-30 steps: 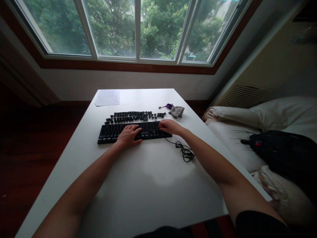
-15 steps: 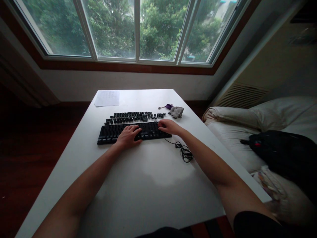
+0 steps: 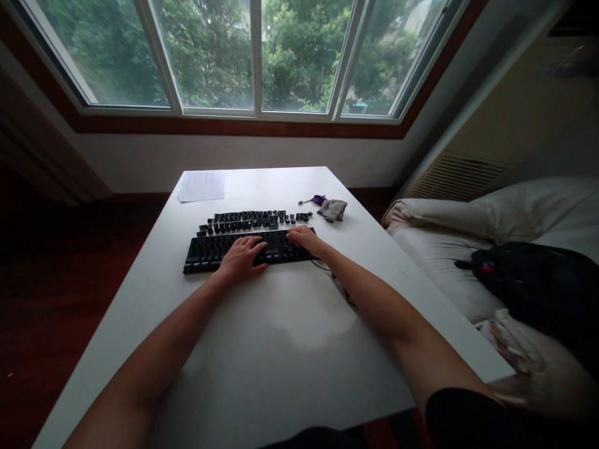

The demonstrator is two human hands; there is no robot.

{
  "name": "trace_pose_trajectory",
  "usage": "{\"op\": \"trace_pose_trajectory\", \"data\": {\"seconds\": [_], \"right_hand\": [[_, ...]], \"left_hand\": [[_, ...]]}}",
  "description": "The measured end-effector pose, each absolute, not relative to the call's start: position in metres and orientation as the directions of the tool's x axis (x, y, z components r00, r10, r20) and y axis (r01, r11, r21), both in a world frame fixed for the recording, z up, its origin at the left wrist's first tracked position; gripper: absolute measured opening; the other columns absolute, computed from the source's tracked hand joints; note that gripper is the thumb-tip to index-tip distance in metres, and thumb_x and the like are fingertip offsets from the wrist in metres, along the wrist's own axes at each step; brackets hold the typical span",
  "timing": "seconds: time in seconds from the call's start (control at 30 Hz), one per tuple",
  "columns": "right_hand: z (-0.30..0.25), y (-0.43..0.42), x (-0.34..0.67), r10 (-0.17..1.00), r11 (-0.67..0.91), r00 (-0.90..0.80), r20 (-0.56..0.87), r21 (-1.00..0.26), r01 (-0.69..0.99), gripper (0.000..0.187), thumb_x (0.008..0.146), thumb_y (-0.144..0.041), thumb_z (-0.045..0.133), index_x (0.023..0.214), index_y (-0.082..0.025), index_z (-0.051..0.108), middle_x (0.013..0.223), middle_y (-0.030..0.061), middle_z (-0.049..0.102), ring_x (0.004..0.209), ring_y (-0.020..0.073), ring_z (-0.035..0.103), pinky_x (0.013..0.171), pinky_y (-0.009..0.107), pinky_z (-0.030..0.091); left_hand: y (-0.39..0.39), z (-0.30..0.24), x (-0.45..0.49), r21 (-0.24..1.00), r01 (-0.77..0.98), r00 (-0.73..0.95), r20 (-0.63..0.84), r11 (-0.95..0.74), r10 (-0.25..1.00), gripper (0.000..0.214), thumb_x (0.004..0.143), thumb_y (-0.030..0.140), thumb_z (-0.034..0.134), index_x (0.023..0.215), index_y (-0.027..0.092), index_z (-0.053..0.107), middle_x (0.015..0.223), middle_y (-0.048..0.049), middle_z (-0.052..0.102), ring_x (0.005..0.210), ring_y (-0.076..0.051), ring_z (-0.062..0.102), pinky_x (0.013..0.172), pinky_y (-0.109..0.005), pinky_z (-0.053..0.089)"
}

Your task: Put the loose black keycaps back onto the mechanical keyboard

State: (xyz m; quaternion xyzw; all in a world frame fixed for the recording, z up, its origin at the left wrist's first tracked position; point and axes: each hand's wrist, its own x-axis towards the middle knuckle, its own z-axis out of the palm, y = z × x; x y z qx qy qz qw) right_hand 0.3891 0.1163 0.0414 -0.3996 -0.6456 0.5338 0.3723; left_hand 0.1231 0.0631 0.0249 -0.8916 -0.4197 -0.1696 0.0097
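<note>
A black computer keyboard (image 3: 204,252) lies across the white table in front of me. My left hand (image 3: 241,257) rests on its middle, palm down with the fingers stretched out. Over the keyboard's right part is my right hand (image 3: 304,240), its fingers curled in a pinch at the keys; what they hold, if anything, is too small to make out. Loose black keycaps (image 3: 255,219) stand in rows just behind the keyboard. The keyboard cable (image 3: 321,266) runs out from the right end and passes under my right forearm, which hides most of its coil.
Behind the keycaps on the right lie a grey cloth (image 3: 332,210) and a small purple-handled brush (image 3: 318,199). A sheet of paper (image 3: 202,186) is at the table's (image 3: 281,374) far left corner. A black bag (image 3: 538,280) sits on the pale sofa to the right.
My right hand has moved left along the keyboard, and its forearm now covers most of the coiled cable. My left hand stays in place.
</note>
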Motion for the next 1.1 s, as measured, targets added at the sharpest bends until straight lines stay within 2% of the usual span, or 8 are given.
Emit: {"op": "trace_pose_trajectory", "data": {"seconds": [0.2, 0.3, 0.47, 0.6, 0.7, 0.77, 0.9, 1.1], "right_hand": [[0.036, 0.122, 0.392, 0.914, 0.073, -0.405, 0.018, -0.990, 0.119, 0.039, 0.078, -0.044, 0.063, 0.060, -0.023, 0.035, 0.051, -0.0079, 0.033, 0.046, 0.0077, 0.027, 0.045, 0.023, 0.021], [0.044, 0.132, 0.404, 0.964, 0.111, -0.255, 0.079, -0.987, 0.114, 0.042, 0.080, -0.053, 0.061, 0.064, -0.024, 0.034, 0.055, -0.0074, 0.033, 0.048, 0.0088, 0.028, 0.046, 0.023, 0.025], [0.053, 0.159, 0.417, 0.977, 0.204, 0.002, 0.215, -0.930, 0.305, 0.042, 0.086, -0.058, 0.053, 0.067, -0.025, 0.036, 0.057, -0.0051, 0.038, 0.054, 0.0119, 0.036, 0.052, 0.026, 0.031], [0.056, 0.175, 0.398, 0.939, 0.314, -0.068, 0.338, -0.755, 0.576, 0.030, 0.087, -0.047, 0.057, 0.072, -0.022, 0.049, 0.066, -0.0025, 0.051, 0.065, 0.0140, 0.046, 0.063, 0.026, 0.036], [0.054, 0.179, 0.371, 0.920, 0.385, -0.256, 0.297, -0.570, 0.726, 0.015, 0.088, -0.034, 0.062, 0.092, -0.020, 0.062, 0.077, -0.0003, 0.062, 0.072, 0.0153, 0.053, 0.069, 0.027, 0.038], [0.051, 0.180, 0.353, 0.893, 0.444, -0.357, 0.274, -0.413, 0.795, 0.017, 0.088, -0.028, 0.064, 0.104, -0.020, 0.064, 0.090, 0.0034, 0.067, 0.083, 0.0180, 0.057, 0.075, 0.028, 0.040], [0.047, 0.179, 0.331, 0.873, 0.463, -0.420, 0.247, -0.155, 0.873, 0.020, 0.091, -0.025, 0.063, 0.109, -0.021, 0.066, 0.112, 0.0117, 0.066, 0.106, 0.0255, 0.054, 0.085, 0.032, 0.043], [0.045, 0.178, 0.327, 0.874, 0.445, -0.430, 0.227, -0.016, 0.895, 0.022, 0.092, -0.023, 0.060, 0.112, -0.019, 0.066, 0.115, 0.0159, 0.064, 0.108, 0.0298, 0.053, 0.087, 0.037, 0.043]], "left_hand": [[0.062, 0.026, 0.122, 0.134, 0.749, 0.590, 0.311, -0.649, 0.745, 0.063, 0.085, 0.050, 0.067, 0.143, 0.027, 0.054, 0.148, -0.0099, 0.051, 0.134, -0.034, 0.045, 0.116, -0.052, 0.034], [0.061, 0.026, 0.122, 0.140, 0.746, 0.593, 0.304, -0.651, 0.746, 0.063, 0.085, 0.050, 0.068, 0.143, 0.028, 0.054, 0.148, -0.0092, 0.051, 0.134, -0.033, 0.045, 0.116, -0.052, 0.034], [0.059, 0.027, 0.123, 0.152, 0.746, 0.590, 0.299, -0.648, 0.750, 0.063, 0.086, 0.051, 0.067, 0.142, 0.027, 0.054, 0.148, -0.0098, 0.050, 0.135, -0.034, 0.044, 0.117, -0.052, 0.033], [0.059, 0.028, 0.124, 0.146, 0.747, 0.590, 0.303, -0.648, 0.749, 0.062, 0.086, 0.051, 0.066, 0.142, 0.027, 0.054, 0.147, -0.0100, 0.051, 0.134, -0.033, 0.045, 0.116, -0.052, 0.034], [0.058, 0.028, 0.122, 0.137, 0.743, 0.598, 0.305, -0.655, 0.742, 0.062, 0.086, 0.052, 0.066, 0.142, 0.026, 0.054, 0.147, -0.0104, 0.051, 0.134, -0.033, 0.045, 0.116, -0.052, 0.034], [0.058, 0.028, 0.120, 0.135, 0.739, 0.605, 0.300, -0.661, 0.738, 0.063, 0.086, 0.051, 0.066, 0.142, 0.026, 0.054, 0.147, -0.0105, 0.051, 0.134, -0.033, 0.045, 0.116, -0.051, 0.034], [0.057, 0.029, 0.115, 0.147, 0.740, 0.603, 0.288, -0.657, 0.744, 0.063, 0.085, 0.051, 0.068, 0.143, 0.028, 0.054, 0.148, -0.0094, 0.050, 0.135, -0.033, 0.045, 0.117, -0.052, 0.033], [0.058, 0.027, 0.110, 0.163, 0.734, 0.606, 0.281, -0.659, 0.744, 0.064, 0.085, 0.051, 0.069, 0.143, 0.028, 0.054, 0.149, -0.0097, 0.050, 0.137, -0.033, 0.044, 0.117, -0.051, 0.033]]}}
